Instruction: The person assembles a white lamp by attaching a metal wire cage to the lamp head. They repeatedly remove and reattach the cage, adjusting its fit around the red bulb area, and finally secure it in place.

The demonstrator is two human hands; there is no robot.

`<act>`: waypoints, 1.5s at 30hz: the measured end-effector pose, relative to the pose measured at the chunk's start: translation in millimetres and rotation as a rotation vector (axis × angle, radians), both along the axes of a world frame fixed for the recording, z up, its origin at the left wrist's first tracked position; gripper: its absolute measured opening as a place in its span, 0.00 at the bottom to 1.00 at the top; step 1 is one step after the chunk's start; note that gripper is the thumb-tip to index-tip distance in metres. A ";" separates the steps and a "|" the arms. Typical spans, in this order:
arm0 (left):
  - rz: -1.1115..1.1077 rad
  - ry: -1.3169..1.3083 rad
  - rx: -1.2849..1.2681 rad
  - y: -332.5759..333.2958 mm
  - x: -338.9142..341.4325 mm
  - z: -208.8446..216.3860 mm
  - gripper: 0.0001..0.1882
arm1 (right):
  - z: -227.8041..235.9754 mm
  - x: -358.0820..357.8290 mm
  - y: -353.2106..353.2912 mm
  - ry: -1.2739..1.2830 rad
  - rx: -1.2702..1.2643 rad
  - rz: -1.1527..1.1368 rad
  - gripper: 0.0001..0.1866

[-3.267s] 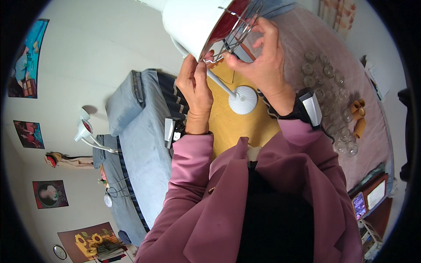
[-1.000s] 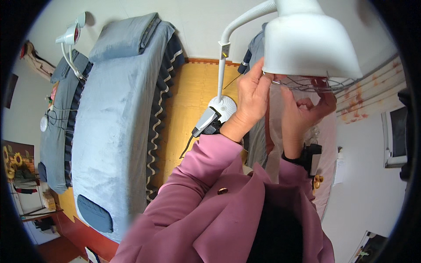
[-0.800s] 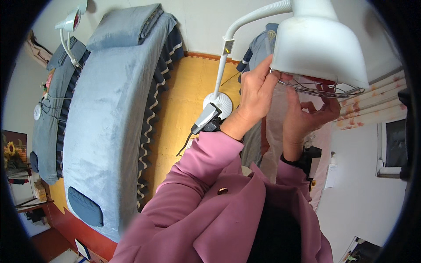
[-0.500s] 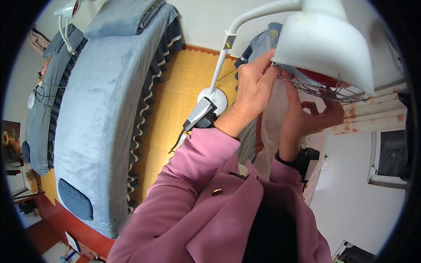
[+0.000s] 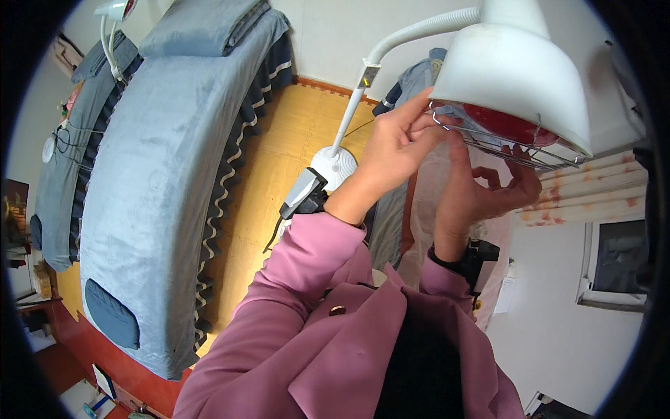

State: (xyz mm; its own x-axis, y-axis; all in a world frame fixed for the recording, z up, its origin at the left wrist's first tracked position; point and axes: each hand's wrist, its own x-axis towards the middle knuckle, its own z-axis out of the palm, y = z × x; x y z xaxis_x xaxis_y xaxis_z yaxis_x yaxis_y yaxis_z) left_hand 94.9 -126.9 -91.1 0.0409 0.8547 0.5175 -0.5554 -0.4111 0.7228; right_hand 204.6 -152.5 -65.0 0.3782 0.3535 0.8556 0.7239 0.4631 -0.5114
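A white heat lamp with a red bulb inside its shade hangs at the upper right. Across the shade's mouth lies a wire guard of thin metal bars. My left hand is at the near-left rim, its fingers pinched around the guard's wire edge beside a bent wire clip. From below, my right hand holds the guard's bars, index finger up at the left end and the other fingers curled toward the right.
A flexible white arm joins the lamp to a stand on a round base. Left of it, a massage bed with a blue-grey cover stands on yellow floor mats. Patterned curtains hang at right.
My left hand has slid slightly down and away from the shade's rim, and the wire clip there now shows. The guard's bars are more in view. My right hand keeps its hold.
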 end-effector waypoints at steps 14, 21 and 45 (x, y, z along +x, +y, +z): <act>0.663 0.296 0.219 18.0 13.6 -12.2 0.30 | -1.2 -9.6 2.8 -0.146 0.092 -0.058 0.46; 0.624 0.148 0.302 34.1 4.8 -9.6 0.27 | 0.3 -14.1 -7.3 -0.203 0.034 -0.099 0.41; 0.493 0.259 0.282 40.7 20.1 -13.4 0.31 | -12.1 7.2 -16.8 -0.051 -0.033 -0.136 0.26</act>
